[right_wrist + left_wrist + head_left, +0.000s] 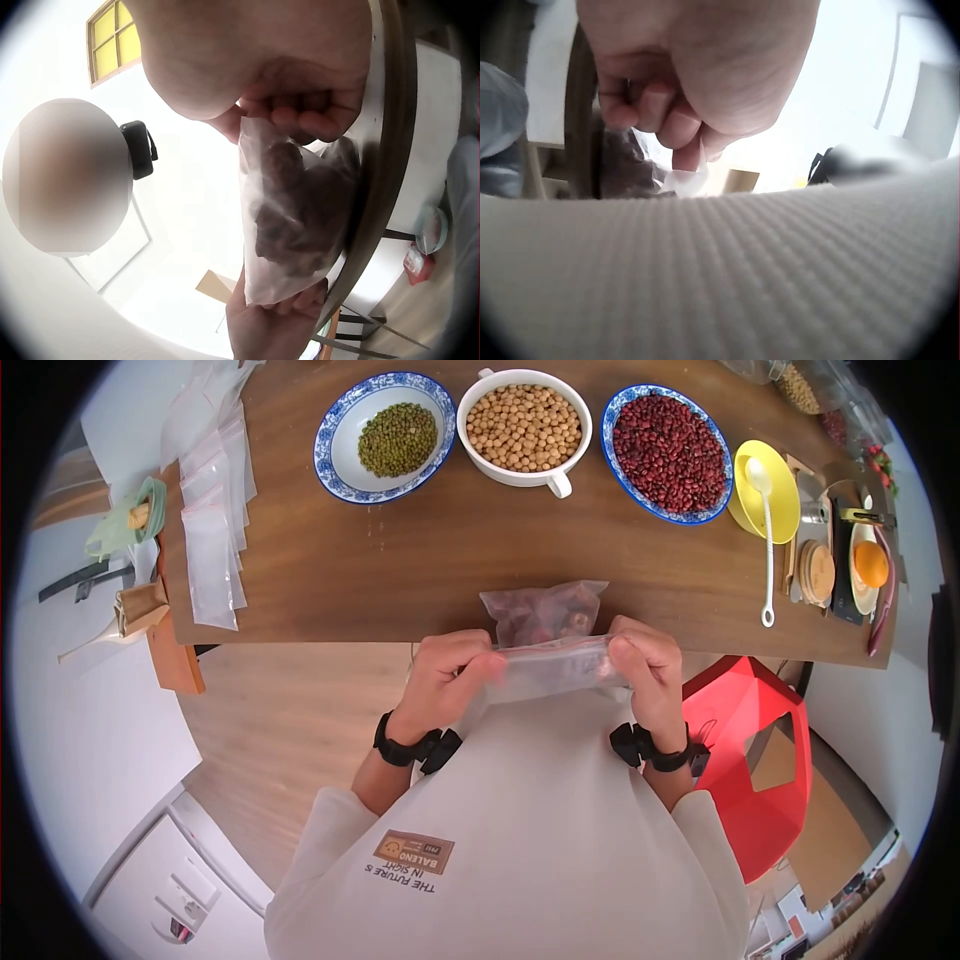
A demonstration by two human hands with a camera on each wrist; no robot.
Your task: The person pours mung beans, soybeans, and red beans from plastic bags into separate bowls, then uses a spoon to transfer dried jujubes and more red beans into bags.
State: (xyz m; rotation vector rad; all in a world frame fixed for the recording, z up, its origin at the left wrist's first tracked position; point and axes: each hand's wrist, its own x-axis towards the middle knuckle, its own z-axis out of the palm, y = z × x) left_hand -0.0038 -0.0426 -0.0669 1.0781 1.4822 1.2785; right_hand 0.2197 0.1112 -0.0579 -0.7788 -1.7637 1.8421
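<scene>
A clear zip-top plastic bag [545, 672] with dark reddish-brown lumps inside is stretched between both hands at the table's front edge. My left hand [448, 678] pinches one end of its top strip between thumb and curled fingers. At the other end, my right hand [652, 672] pinches the same strip. The filled part of the bag leans over the table edge, away from the body. Seen from the right wrist, the lumps in the bag [296, 217] look wrinkled and brown. In the left wrist view a sleeve or shirt hides most of the bag.
Along the back stand a bowl of green beans [398, 440], a white pot of chickpeas [525, 428] and a bowl of red beans [672, 455]. A yellow bowl [785, 490] with a white spoon is at right. Plastic bags [210, 550] lie at left; a red chair [730, 800] stands below.
</scene>
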